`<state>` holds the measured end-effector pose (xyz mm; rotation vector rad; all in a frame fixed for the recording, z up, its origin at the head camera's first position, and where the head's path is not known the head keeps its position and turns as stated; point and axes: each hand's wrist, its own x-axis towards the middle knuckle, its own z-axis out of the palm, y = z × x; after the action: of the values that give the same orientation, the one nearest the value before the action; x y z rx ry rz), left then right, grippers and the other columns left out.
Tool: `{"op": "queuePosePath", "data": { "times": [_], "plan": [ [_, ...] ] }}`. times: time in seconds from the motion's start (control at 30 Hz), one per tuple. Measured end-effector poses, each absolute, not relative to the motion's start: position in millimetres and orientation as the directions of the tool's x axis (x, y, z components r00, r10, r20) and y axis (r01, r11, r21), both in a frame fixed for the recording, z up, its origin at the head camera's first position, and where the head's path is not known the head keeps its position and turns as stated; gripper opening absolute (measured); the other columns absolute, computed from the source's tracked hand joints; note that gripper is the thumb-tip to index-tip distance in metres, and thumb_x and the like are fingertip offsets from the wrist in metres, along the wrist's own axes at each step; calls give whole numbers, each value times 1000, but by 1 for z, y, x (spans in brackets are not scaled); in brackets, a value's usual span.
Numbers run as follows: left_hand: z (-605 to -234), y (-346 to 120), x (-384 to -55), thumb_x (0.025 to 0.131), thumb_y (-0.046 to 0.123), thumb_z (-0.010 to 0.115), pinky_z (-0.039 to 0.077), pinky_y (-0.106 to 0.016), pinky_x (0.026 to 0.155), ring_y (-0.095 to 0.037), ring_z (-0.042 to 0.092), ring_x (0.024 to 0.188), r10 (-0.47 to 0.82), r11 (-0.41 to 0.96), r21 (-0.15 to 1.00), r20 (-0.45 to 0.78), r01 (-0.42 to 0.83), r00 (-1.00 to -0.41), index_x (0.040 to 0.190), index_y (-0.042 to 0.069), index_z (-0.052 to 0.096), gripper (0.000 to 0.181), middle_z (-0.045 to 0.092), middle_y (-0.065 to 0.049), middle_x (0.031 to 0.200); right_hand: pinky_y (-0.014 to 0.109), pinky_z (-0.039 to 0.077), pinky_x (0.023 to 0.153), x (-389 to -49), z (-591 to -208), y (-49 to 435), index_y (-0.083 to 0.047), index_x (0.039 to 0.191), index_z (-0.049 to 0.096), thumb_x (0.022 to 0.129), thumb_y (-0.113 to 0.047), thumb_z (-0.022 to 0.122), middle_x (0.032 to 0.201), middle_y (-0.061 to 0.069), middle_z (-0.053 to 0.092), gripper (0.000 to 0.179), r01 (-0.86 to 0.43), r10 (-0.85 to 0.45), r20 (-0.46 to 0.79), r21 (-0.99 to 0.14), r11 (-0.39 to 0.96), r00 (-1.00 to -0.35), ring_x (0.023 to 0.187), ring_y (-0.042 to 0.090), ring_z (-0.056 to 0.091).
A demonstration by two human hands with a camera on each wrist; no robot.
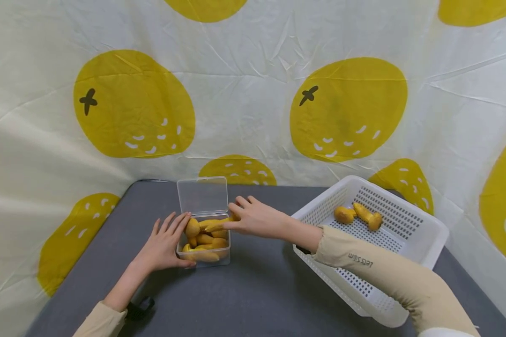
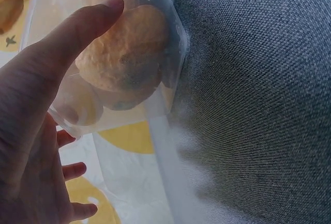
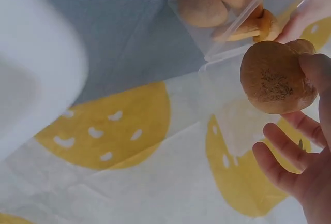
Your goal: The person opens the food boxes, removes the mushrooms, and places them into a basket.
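A clear plastic box [image 1: 204, 263] with its lid [image 1: 203, 194] raised at the back holds several yellow-brown mushrooms [image 1: 208, 256]. My left hand [image 1: 162, 245] holds the box at its left side. Its thumb [image 2: 77, 32] lies across a wall of the box, and the other fingers are spread on the far side. Over the box opening, my right hand [image 1: 257, 217] pinches a mushroom [image 3: 274, 79] by its cap between thumb and fingers. In the head view its stem points left, above the other mushrooms, and the fingers partly hide the cap.
To the right stands a white perforated basket [image 1: 421, 229] with two mushrooms [image 1: 364, 216] inside; my right forearm passes over its near left side. Both box and basket stand on a dark grey table [image 1: 253, 295]. Behind the table hangs a white cloth [image 1: 244, 107] printed with yellow fruit.
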<state>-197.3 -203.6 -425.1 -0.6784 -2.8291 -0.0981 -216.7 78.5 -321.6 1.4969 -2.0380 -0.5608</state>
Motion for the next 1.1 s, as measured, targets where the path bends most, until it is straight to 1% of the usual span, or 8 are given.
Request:
{"op": "queuePosePath", "data": {
  "times": [0.13,0.33,0.57,0.67,0.73,0.83,0.97,1.1],
  "plan": [
    [-425,-203,-197,51,69,69,20,-64,99,-38,21,132,441,889,10,249,457,-862,143,11,16,121,22,-9,146,27,29,61,-211,-318,99,-27,97,48,90,-30,51,90,0,47,8,-751,-945,230,575,326,-234,77,15,38],
    [-427,-202,-197,51,68,70,18,-65,98,-39,21,132,441,887,29,250,462,-862,143,10,17,121,23,-10,146,26,34,62,-203,-317,141,-24,93,49,84,-28,60,88,1,48,15,-777,-919,308,505,376,-245,78,17,41],
    [-428,-203,-198,52,71,67,18,-64,99,-38,19,132,440,889,25,232,457,-868,144,12,13,122,21,-9,147,26,35,63,-192,-313,199,-22,95,51,78,-26,67,91,2,48,24,-780,-881,323,423,461,-346,81,18,42],
    [-428,-203,-197,52,70,67,18,-64,99,-38,20,132,441,888,27,237,459,-866,144,11,14,122,21,-9,147,27,37,63,-190,-312,224,-22,96,52,88,-35,53,92,4,48,16,-751,-857,341,423,507,-387,81,18,43],
    [-428,-203,-197,52,69,68,19,-64,99,-38,20,132,441,887,27,245,460,-864,144,11,14,122,22,-10,146,27,38,62,-190,-313,240,-22,96,54,93,-41,36,91,4,48,26,-734,-835,368,411,540,-409,80,18,43],
    [-427,-204,-197,51,67,70,19,-65,99,-38,21,132,439,887,30,253,460,-862,143,10,15,122,22,-10,146,27,37,58,-190,-315,264,-22,93,55,93,-47,14,88,3,49,48,-701,-799,410,398,591,-440,77,18,43],
    [-426,-203,-196,52,66,71,19,-65,99,-38,20,132,438,887,37,247,460,-864,143,10,15,121,22,-10,146,29,38,56,-194,-317,297,-22,89,54,93,-49,9,85,3,49,52,-651,-758,426,397,647,-494,76,19,43],
    [-424,-203,-196,52,66,71,17,-65,99,-38,20,132,438,888,34,238,458,-867,144,10,14,121,22,-10,146,31,38,55,-200,-319,328,-21,92,55,91,-52,8,83,4,48,57,-606,-717,430,387,695,-548,75,22,43]
  ]
}}
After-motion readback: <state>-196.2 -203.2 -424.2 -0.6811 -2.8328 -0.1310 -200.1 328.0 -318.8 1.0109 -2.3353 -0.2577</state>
